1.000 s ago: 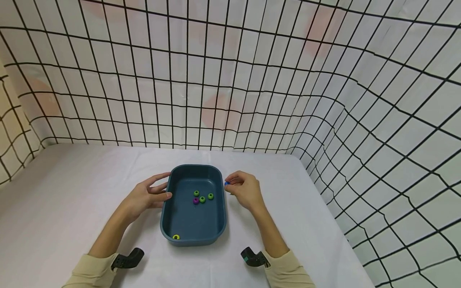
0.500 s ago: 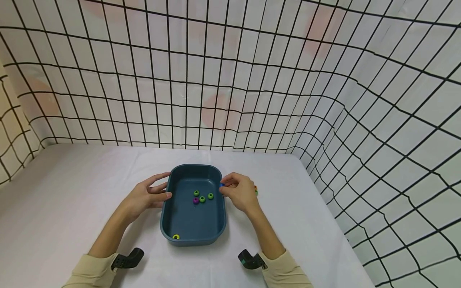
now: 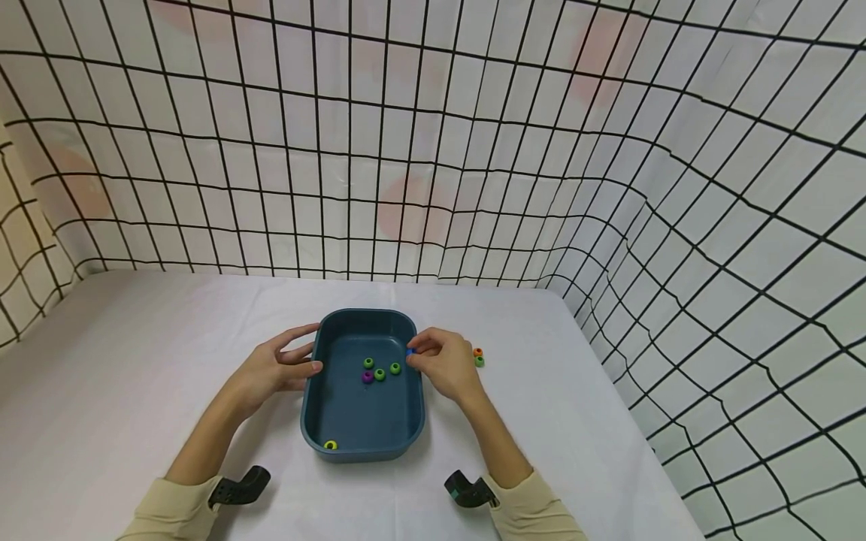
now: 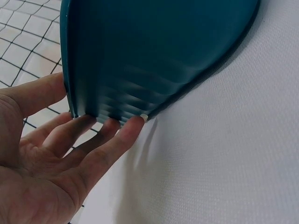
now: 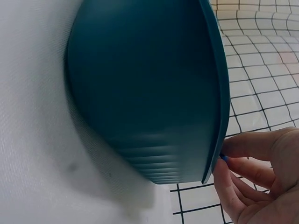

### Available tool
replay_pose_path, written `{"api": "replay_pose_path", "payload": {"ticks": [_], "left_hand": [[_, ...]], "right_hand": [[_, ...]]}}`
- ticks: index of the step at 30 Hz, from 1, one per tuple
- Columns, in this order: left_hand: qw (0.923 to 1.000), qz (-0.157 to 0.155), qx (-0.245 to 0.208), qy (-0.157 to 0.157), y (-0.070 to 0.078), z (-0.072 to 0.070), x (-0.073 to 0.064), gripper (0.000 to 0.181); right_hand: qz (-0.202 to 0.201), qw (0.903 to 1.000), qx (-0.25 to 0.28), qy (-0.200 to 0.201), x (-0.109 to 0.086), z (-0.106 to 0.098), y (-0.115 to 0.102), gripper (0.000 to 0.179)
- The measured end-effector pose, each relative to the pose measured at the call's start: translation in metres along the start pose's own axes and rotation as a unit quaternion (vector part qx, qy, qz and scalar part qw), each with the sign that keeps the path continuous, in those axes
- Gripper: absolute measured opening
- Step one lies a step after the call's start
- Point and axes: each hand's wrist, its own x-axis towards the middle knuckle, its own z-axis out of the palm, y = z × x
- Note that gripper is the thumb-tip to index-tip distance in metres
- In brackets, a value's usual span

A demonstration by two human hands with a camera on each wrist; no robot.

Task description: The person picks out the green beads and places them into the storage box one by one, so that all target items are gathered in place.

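A dark blue-green tray (image 3: pixel 361 409) sits on the white cloth between my hands. Loosely spread, the fingers of my left hand (image 3: pixel 274 372) touch its left wall, with the thumb at the rim; the left wrist view also shows these fingertips (image 4: pixel 137 125) against the wall. My right hand (image 3: pixel 448 366) pinches a blue bead (image 3: pixel 410 352) at the right rim, mostly hidden by the fingers; a sliver of blue shows in the right wrist view. Inside lie three green beads (image 3: pixel 380 375), a purple bead (image 3: pixel 367 377) and a yellow bead (image 3: pixel 331 445) in the near left corner.
On the cloth right of my right hand lie an orange bead (image 3: pixel 478 352) and a green bead (image 3: pixel 479 361). Black netting (image 3: pixel 386 161) over white sheeting rises behind the table and along its right side. Each wrist wears a black camera.
My right hand has moved left with the blue bead, from outside the tray to its right rim. The orange and green beads on the cloth have come into sight. My left hand stays put.
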Motion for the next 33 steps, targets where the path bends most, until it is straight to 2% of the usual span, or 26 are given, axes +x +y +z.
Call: {"api": "replay_pose_path", "payload": {"ticks": [15,23,33], "left_hand": [[0.9999,-0.001,-0.013,0.002,-0.0016,-0.0001,0.0007,0.078],[0.9999,-0.004,-0.011,0.005,-0.0006,0.0007,0.0011,0.079],[0.9999,-0.002,-0.015,0.003,-0.0018,0.0008,0.0013,0.078]], "right_hand": [[-0.023,0.9991,-0.035,-0.002,0.0009,0.0027,0.0027,0.011],[-0.011,0.9990,-0.042,-0.005,0.0008,0.0029,0.0025,0.012],[-0.017,0.9991,-0.038,-0.014,0.0003,0.0015,0.0029,0.016]]}}
